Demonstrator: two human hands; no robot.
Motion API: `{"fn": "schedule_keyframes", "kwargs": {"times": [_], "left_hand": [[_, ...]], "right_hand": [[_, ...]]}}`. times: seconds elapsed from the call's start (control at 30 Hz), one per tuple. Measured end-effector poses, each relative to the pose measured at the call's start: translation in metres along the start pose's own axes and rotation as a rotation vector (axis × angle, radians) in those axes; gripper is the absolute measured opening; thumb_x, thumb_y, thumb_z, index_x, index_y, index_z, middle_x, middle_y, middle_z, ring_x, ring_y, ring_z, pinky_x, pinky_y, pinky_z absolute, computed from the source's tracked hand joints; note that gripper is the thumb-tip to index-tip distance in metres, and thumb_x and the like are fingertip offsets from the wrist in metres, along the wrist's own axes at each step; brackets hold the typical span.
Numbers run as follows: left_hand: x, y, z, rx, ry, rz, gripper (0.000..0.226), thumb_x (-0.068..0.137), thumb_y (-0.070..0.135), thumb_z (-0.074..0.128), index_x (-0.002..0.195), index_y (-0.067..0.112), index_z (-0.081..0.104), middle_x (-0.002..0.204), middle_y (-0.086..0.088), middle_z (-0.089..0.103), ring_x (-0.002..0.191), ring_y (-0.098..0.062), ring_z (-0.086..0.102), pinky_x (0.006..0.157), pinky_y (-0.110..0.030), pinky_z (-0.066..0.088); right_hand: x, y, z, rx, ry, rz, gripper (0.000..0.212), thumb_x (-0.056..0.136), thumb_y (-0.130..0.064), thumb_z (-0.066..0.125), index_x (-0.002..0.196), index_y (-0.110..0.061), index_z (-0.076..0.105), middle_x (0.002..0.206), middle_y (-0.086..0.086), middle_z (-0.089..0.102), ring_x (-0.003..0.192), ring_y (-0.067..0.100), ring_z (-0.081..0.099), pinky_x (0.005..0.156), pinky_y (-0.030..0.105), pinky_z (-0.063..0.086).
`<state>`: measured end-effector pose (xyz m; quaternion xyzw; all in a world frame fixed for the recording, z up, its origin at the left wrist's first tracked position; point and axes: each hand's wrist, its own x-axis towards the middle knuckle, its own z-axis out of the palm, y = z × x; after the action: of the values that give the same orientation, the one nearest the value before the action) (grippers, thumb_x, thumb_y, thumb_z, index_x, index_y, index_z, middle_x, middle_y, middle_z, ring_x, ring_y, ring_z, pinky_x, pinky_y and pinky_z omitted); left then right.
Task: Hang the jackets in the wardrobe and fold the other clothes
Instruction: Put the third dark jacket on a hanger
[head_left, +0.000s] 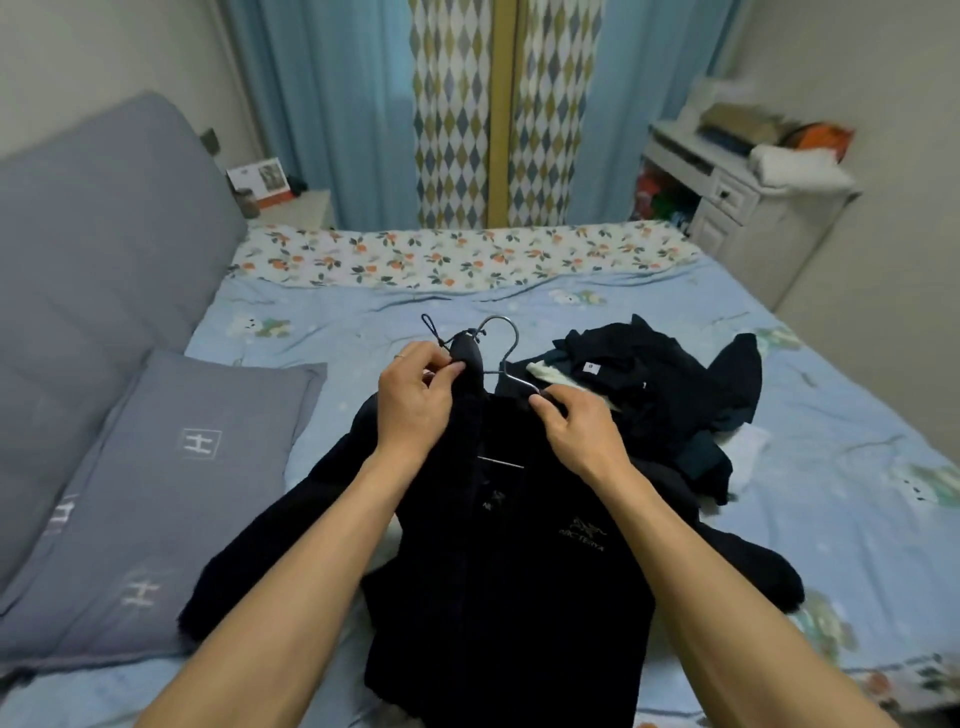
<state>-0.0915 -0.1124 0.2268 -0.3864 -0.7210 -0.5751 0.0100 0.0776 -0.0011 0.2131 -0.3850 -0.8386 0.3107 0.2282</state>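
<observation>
On the bed (519, 306), the left hand (415, 400) pinches the jacket (498, 571) collar while the right hand (582, 426) pinches the hanger (506, 358) arm, hook pointing away, collar between both.

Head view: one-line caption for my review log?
Both hands fit a black hooded jacket onto a metal wire hanger.

Both bare forearms reach forward from the bottom of the view and converge toward the middle. The left hand (415, 400) shows its back to the camera, with a ring on one finger; its thumb and fingers are curled in a pinch on dark fabric. The right hand (576, 426), just beside it and slightly lower, also shows its back, its fingertips (537, 400) curled and pinching at the fabric's edge.
</observation>
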Motion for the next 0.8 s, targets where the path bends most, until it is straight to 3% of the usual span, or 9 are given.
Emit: {"fn": "schedule_keyframes", "kwargs": {"times": [0.13, 0.3, 0.4, 0.47, 0.53, 0.57, 0.63, 0.7, 0.8], "left_hand": [[-0.016, 0.052, -0.007, -0.121, 0.020, 0.166, 0.009, 0.083, 0.006, 0.069, 0.077, 0.009, 0.062, 0.085, 0.000, 0.063, 0.083, -0.012, 0.061, 0.078, -0.019, 0.048], [-0.088, 0.069, -0.017, -0.039, -0.047, 0.200, 0.017, 0.080, -0.008, 0.071, 0.073, 0.001, 0.059, 0.100, -0.005, 0.065, 0.100, -0.015, 0.062, 0.089, -0.027, 0.047], [-0.114, 0.077, -0.029, 0.064, -0.097, 0.183, 0.028, 0.080, -0.004, 0.074, 0.071, 0.019, 0.060, 0.106, 0.002, 0.060, 0.104, -0.017, 0.060, 0.091, -0.031, 0.046], [-0.120, 0.086, -0.037, 0.141, -0.189, 0.179, 0.040, 0.080, 0.004, 0.076, 0.069, 0.037, 0.056, 0.114, 0.007, 0.056, 0.110, -0.013, 0.057, 0.096, -0.029, 0.043], [-0.125, 0.102, -0.040, 0.225, -0.227, 0.094, 0.035, 0.082, 0.014, 0.077, 0.066, 0.037, 0.057, 0.129, -0.005, 0.053, 0.128, -0.019, 0.048, 0.107, -0.033, 0.037], [-0.126, 0.110, -0.041, 0.230, -0.185, 0.064, 0.029, 0.082, 0.020, 0.077, 0.066, 0.035, 0.058, 0.130, -0.009, 0.053, 0.130, -0.021, 0.045, 0.108, -0.033, 0.036], [-0.121, 0.124, -0.045, 0.174, 0.047, 0.053, 0.014, 0.081, 0.038, 0.071, 0.074, 0.032, 0.060, 0.115, -0.004, 0.056, 0.116, -0.017, 0.051, 0.101, -0.032, 0.040], [-0.111, 0.137, -0.048, 0.152, 0.266, -0.020, 0.036, 0.078, 0.059, 0.060, 0.091, 0.026, 0.055, 0.106, 0.004, 0.051, 0.105, -0.014, 0.049, 0.093, -0.032, 0.041], [-0.092, 0.150, -0.054, 0.356, 0.156, -0.186, 0.060, 0.076, 0.070, 0.057, 0.117, 0.027, 0.052, 0.114, 0.006, 0.054, 0.117, -0.019, 0.046, 0.094, -0.036, 0.040]], "right_hand": [[-0.007, -0.021, -0.025, 0.068, 0.099, -0.047, 0.031, 0.098, -0.033, 0.054, 0.080, -0.010, 0.063, 0.073, 0.003, 0.062, 0.073, 0.022, 0.056, 0.066, 0.041, 0.044], [-0.035, -0.022, -0.068, 0.235, 0.199, -0.059, 0.040, 0.098, -0.036, 0.055, 0.061, -0.024, 0.046, 0.059, -0.007, 0.049, 0.059, 0.015, 0.047, 0.057, 0.035, 0.034], [-0.052, -0.008, -0.100, 0.320, 0.195, -0.097, 0.039, 0.098, -0.035, 0.057, 0.063, -0.019, 0.050, 0.056, -0.007, 0.046, 0.054, 0.013, 0.043, 0.057, 0.033, 0.031], [-0.060, -0.007, -0.114, 0.354, 0.169, -0.175, 0.035, 0.097, -0.033, 0.059, 0.066, -0.016, 0.056, 0.057, -0.006, 0.050, 0.055, 0.012, 0.045, 0.057, 0.032, 0.032], [-0.073, -0.007, -0.124, 0.394, 0.137, -0.239, 0.031, 0.097, -0.031, 0.060, 0.071, -0.015, 0.063, 0.062, 0.001, 0.058, 0.058, 0.016, 0.051, 0.057, 0.033, 0.036], [-0.079, -0.008, -0.128, 0.420, 0.124, -0.265, 0.029, 0.097, -0.031, 0.060, 0.073, -0.015, 0.065, 0.064, 0.003, 0.060, 0.059, 0.016, 0.053, 0.057, 0.033, 0.037], [-0.087, -0.010, -0.129, 0.472, 0.100, -0.285, 0.028, 0.097, -0.030, 0.060, 0.074, -0.016, 0.066, 0.065, 0.004, 0.062, 0.059, 0.013, 0.053, 0.057, 0.031, 0.037], [-0.093, -0.010, -0.130, 0.515, 0.078, -0.291, 0.027, 0.097, -0.028, 0.060, 0.076, -0.013, 0.066, 0.065, 0.005, 0.061, 0.060, 0.013, 0.052, 0.058, 0.030, 0.036], [-0.098, -0.010, -0.128, 0.517, 0.057, -0.298, 0.030, 0.097, -0.026, 0.060, 0.073, -0.009, 0.063, 0.062, 0.007, 0.056, 0.058, 0.013, 0.048, 0.058, 0.031, 0.033]]}}
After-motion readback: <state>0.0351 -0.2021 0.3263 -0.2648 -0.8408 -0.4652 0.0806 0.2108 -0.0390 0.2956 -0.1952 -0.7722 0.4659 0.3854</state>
